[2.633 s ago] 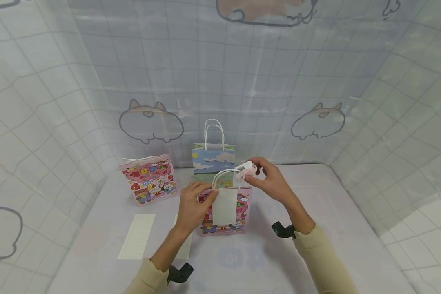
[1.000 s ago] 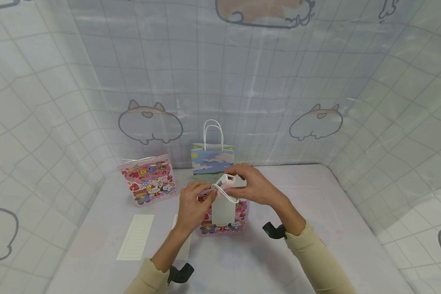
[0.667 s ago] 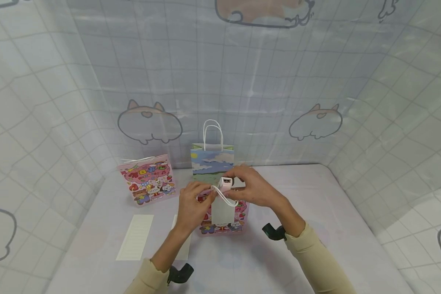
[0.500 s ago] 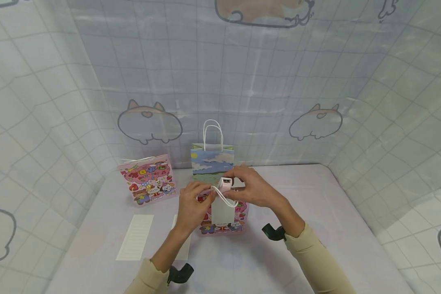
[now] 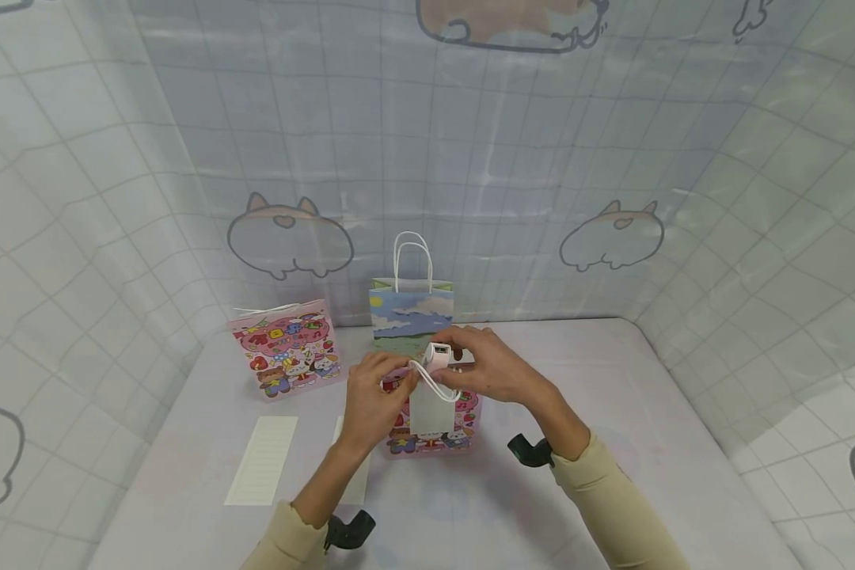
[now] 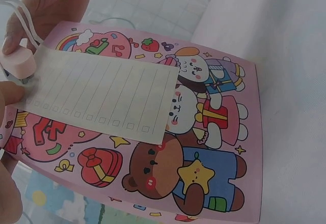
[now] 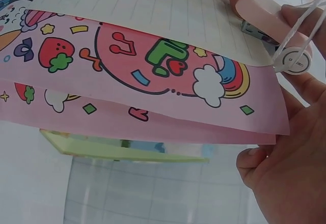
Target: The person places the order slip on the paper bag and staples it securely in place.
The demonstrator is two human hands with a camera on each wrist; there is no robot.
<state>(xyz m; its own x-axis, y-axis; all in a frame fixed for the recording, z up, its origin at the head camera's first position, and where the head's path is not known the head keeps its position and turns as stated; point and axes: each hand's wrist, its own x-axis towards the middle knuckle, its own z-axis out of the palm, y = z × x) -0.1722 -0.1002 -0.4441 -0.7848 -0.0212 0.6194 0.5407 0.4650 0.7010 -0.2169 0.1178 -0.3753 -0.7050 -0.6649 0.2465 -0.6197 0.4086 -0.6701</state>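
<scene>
My right hand (image 5: 492, 364) grips a small pink and white stapler (image 5: 438, 356) at the top edge of a pink cartoon-print paper bag (image 5: 469, 427). In the right wrist view the stapler (image 6: 19, 63) also shows a round smiley mark, and its mouth sits right at the end of a lined cream paper slip (image 7: 127, 5). The slip (image 6: 102, 94) lies flat against the bag's front, its upper end at the bag's rim. With thumb and fingers, my left hand (image 5: 374, 396) pinches the bag's top left corner. White cord handles (image 5: 438, 384) hang forward over the bag's front.
Another pink cartoon bag (image 5: 288, 352) leans back at the left. A blue sky-print bag (image 5: 411, 313) with upright handles stands behind the held one. Lined slips lie on the table: one slip (image 5: 262, 461) at the left, a second slip (image 5: 357, 481) partly under my left forearm.
My right hand has moved left and slightly down with the stapler to the bag's rim, turning it. The cord handles, upright before, now tip forward. My left hand stays in place.
</scene>
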